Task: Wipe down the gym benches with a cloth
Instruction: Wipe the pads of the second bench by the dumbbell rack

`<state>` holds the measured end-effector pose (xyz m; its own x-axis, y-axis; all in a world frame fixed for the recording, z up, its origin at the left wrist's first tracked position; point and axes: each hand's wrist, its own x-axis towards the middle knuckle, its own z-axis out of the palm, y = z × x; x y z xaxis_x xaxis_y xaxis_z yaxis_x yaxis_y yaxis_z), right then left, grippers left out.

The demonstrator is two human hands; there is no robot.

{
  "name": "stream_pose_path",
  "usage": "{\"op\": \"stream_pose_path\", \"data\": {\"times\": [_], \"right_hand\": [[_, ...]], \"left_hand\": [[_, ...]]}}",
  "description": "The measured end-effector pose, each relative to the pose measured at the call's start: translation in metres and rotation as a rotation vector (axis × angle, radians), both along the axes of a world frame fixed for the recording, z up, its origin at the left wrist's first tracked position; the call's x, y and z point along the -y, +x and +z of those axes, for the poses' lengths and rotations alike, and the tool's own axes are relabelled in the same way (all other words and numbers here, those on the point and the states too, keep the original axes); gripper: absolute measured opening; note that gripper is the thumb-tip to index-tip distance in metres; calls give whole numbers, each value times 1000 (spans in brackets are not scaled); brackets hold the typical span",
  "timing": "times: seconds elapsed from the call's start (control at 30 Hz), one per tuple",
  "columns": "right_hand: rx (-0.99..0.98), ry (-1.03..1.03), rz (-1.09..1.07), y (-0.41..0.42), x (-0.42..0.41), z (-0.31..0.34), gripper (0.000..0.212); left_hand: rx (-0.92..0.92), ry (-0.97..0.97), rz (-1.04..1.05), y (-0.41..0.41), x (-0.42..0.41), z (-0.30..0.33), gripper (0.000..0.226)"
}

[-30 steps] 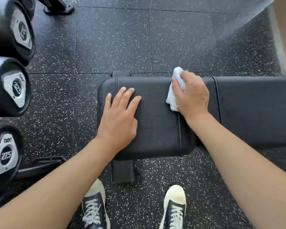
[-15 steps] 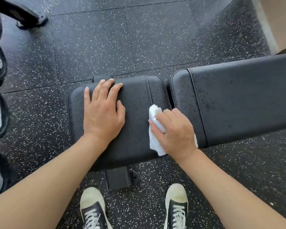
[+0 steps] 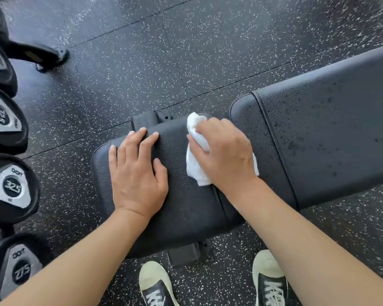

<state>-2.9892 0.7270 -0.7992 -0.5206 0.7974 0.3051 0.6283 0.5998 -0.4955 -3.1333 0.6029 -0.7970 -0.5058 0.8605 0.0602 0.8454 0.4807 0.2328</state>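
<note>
Since 0.5 s ago the right hand [image 3: 224, 154] has slid the cloth [image 3: 196, 151] from the near edge of the seat pad [image 3: 186, 206] up to its far edge; left hand [image 3: 137, 171] is about where it was. Right fingers curl round the white cloth, bunched under the palm w/ most of it hidden, pressing it onto the pad's right part, beside the gap to the back pad [image 3: 329, 133]. Left hand lies flat on the pad, fingers straight, holding nothing. Back pad cut off at right, dark specks on it. The desk frame is mostly hidden. 2 shoes [image 3: 156, 283], cut off at bottom. 5 dumbbell ends [image 3: 9, 186] at left, partly cropped; readable: "DOIT", "32.5", "27.5"; others too blurred.
</note>
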Motion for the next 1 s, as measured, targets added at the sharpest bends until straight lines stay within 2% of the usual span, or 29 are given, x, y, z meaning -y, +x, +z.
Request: {"op": "stream_pose_path", "data": {"times": [0.13,0.23,0.33,0.47,0.63,0.73,0.83,1.0], "right_hand": [[59,60,64,59,56,-4,20],[27,76,128,72,64,-7,26],[35,70,93,39,36,-4,18],[28,-51,-54,-38,-30,6,15],[167,-120,0,-78,-57,2,13],[109,-41,8,-50,-36,5,15],[69,83,84,-4,8,2,26],[21,90,295,68,69,-3,10]], "left_hand": [[-3,-8,-2,-1,0,-1,56],[0,-3,-4,-1,0,-1,56],[-10,-13,-4,-1,0,-3,57],[-10,-18,-5,-2,-1,-2,57],[-24,-45,-10,-1,-2,-2,57],[-21,-48,-13,-1,-1,-2,57],[-9,-48,-14,0,-3,0,57],[-11,-46,-32,-3,-1,-2,58]]}}
